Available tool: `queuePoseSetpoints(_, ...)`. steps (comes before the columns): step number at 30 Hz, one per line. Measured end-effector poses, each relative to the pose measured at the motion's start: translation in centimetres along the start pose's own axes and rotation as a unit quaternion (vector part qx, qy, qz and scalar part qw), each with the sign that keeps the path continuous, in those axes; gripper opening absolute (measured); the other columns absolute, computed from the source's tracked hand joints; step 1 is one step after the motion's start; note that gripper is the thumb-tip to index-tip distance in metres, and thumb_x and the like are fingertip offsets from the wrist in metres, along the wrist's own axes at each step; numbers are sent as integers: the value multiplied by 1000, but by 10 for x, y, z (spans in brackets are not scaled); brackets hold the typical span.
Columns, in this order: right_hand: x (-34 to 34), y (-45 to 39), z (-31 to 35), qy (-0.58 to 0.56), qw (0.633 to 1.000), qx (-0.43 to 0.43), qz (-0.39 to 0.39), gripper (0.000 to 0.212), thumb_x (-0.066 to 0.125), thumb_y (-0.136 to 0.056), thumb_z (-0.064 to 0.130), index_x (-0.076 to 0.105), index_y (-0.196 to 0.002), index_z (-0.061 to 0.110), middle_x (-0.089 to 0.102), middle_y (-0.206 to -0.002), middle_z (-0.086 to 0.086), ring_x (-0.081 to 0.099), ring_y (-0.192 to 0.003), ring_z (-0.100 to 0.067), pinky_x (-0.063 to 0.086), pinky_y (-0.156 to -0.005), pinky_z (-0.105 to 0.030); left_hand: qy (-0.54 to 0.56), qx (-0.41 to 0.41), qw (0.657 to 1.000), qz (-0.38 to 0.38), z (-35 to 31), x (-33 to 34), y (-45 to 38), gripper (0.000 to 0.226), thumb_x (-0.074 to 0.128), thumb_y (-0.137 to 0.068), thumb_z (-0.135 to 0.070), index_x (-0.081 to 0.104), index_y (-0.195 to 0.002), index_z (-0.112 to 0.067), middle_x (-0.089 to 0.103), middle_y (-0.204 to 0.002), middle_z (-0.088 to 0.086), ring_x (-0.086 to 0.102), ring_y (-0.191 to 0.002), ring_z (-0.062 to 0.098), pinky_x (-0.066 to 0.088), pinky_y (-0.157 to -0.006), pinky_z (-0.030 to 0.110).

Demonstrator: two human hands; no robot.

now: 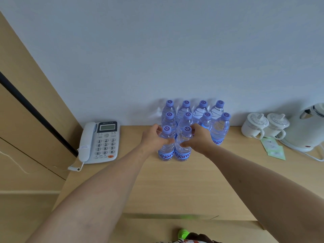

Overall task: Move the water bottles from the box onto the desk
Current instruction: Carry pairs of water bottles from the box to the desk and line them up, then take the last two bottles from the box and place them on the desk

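Ten clear plastic water bottles (194,118) stand upright on the pale wooden desk (175,186) in the middle of the frame, purple caps up, long axes vertical, packed in rows against the grey wall (157,50). The two nearest form the front row. The left hand (154,137) grips the front left bottle (166,146) around its shoulder, fingers (158,128) curled behind it and thumb across the front. The right hand (199,137) grips the front right bottle (183,148) the same way. Both bottles touch each other and rest on the desk, blue labels facing the camera.

At centre left, a white push-button telephone (100,142) lies flat with a coiled cord. At the right edge, two white lidded mugs (264,125) sit just beside a white kettle (305,127); green sachets (273,148) lie in front of them.
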State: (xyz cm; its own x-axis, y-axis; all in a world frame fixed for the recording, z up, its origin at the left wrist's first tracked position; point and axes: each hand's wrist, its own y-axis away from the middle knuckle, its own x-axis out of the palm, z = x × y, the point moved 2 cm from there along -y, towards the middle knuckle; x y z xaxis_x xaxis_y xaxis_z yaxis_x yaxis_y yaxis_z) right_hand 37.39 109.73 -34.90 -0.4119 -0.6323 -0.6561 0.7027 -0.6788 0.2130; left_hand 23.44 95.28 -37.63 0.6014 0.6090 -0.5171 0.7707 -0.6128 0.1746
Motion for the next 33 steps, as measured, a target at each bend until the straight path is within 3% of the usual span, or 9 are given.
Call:
queuePoseSetpoints(4, -1, 8, -2, 19, 1000, -14, -7, 74, 91, -68, 22, 53, -131, 16, 57, -115, 1, 57, -109, -23, 54, -89, -42, 5, 2, 1000, 0, -5, -2, 6, 60, 90, -65, -45, 58, -111, -27, 59, -103, -15, 57, -90, 4, 42, -67, 19)
queuePoseSetpoints(7, -11, 18, -3, 30, 999, -7, -26, 83, 90, -70, 29, 48, -141, 19, 58, -123, -2, 56, -117, -24, 52, -93, -42, -18, 19, 999, -38, -16, -10, 9, 65, 81, -73, -49, 54, -129, -29, 55, -119, -8, 55, -105, 13, 40, -83, 25)
queuePoseSetpoints(10, -28, 32, -1, 52, 997, -2, -63, 86, 89, -70, 37, 49, -144, 21, 58, -137, -6, 53, -127, -27, 47, -100, -40, -94, 96, 988, -75, -42, -16, 11, 67, 77, -78, -48, 55, -137, -23, 56, -134, 5, 52, -124, 23, 41, -96, 30)
queuePoseSetpoints(14, -58, 58, -7, 75, 992, 1, -99, 76, 86, -70, 39, 55, -138, 23, 63, -127, -8, 56, -121, -31, 42, -86, -33, -157, 199, 965, -60, -87, -1, 26, 67, 78, -79, -45, 57, -137, -18, 58, -135, 7, 50, -127, 29, 41, -106, 38)
queuePoseSetpoints(17, -94, 84, -24, 110, 984, 17, -137, 82, 82, -73, 45, 48, -145, 27, 59, -134, -11, 51, -127, -32, 41, -96, -36, -194, 253, 947, -27, -122, 30, 43, 67, 77, -81, -44, 55, -138, -16, 55, -139, 8, 45, -131, 32, 37, -109, 42)
queuePoseSetpoints(25, -221, 204, -133, 123, 959, 96, -236, 87, 78, -79, 49, 37, -152, 28, 49, -147, -6, 39, -137, -31, 40, -107, -44, -230, 353, 906, 47, -235, 179, 128, 73, 74, -81, -51, 50, -142, -19, 51, -145, 7, 42, -136, 29, 36, -111, 40)
queuePoseSetpoints(33, -362, 388, -290, 154, 901, 224, -337, 86, 70, -85, 55, 28, -156, 31, 41, -154, -2, 33, -142, -30, 34, -110, -43, -181, 439, 859, 191, -348, 407, 292, 78, 69, -84, -52, 39, -150, -24, 42, -153, 2, 30, -143, 26, 32, -113, 40)
